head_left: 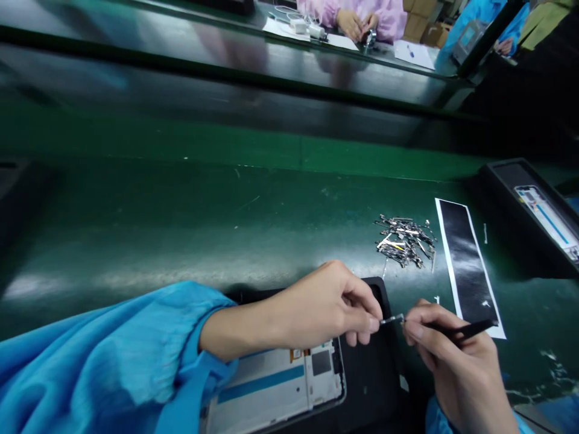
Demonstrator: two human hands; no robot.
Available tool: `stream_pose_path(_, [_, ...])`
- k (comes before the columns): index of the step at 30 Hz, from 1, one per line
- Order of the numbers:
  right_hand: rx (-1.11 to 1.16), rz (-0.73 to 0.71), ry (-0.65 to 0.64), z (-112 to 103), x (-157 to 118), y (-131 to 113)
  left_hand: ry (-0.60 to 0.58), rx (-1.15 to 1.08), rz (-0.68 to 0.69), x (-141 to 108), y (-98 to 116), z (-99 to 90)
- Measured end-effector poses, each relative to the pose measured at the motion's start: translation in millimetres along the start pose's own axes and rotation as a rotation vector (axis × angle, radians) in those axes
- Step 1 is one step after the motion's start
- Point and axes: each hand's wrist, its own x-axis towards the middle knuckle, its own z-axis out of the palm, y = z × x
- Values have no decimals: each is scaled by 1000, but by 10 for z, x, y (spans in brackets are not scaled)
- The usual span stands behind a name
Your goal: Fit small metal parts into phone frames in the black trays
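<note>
keep the small strip (391,319) level and lightly tensioned, stretched above the right border of the black tray (371,377), near the near edge of the table (181,211). pinch only its left end in the fingers of the left hand (330,301), as seen now, and steady the other end at the fingertips of the right hand (461,355), closed also around a dark slim tool (474,330). pull gently and straight, to avoid creasing or tearing something so thin. cannot tell whether the tool's tip touches the strip.

watch the left forearm, lying over the phone frame (271,389) in the tray and hiding part of it; lift the cuff clear to avoid snagging. beyond the tray, towards the right, note a loose pile of small parts (404,241), easily scattered, beside a white-edged black sheet (470,259). at the right edge, see another tray (502,172) holding a second phone frame (549,217).
</note>
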Motion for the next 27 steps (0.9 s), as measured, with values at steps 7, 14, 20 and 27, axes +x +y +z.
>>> stream_pose_path(7, [-29, 47, -37, 25, -20, -3, -99, -211, -54, -27, -65, 61])
stream_pose_path(14, [-74, -1, -31, 26, -16, 4, -105, -204, -31, -38, -115, 113])
stream_pose_path(20, [-316, -218, 332, 70, -165, -40, 107, -91, 169, 7, -70, 200])
stream_pose_path(27, [204, -297, 276, 171, -363, 27, 210, -9, 463, 196, -51, 546])
